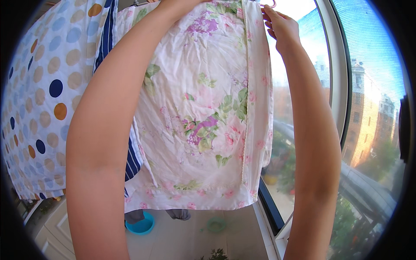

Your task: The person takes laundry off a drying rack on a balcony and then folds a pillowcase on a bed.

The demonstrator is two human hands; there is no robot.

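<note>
A floral pillowcase or similar cloth (208, 97), white with pink roses and green leaves, hangs upright before me at the top of a hanger. My right hand (281, 27) is raised at its upper right corner, fingers curled at the cloth's edge beside a pink hanger's end (272, 4). Whether the fingers pinch cloth or hanger is hard to tell. My left forearm (107, 107) reaches up across the cloth's left side, and the left hand lies beyond the top edge of the picture.
Polka-dot fabric (42, 97) and navy striped cloth (134, 159) hang at the left. A framed window (334, 65) runs along the right. Below are a blue basin (143, 226), a pale green bowl (216, 224), a plant (217, 254) and white cabinet doors (57, 227).
</note>
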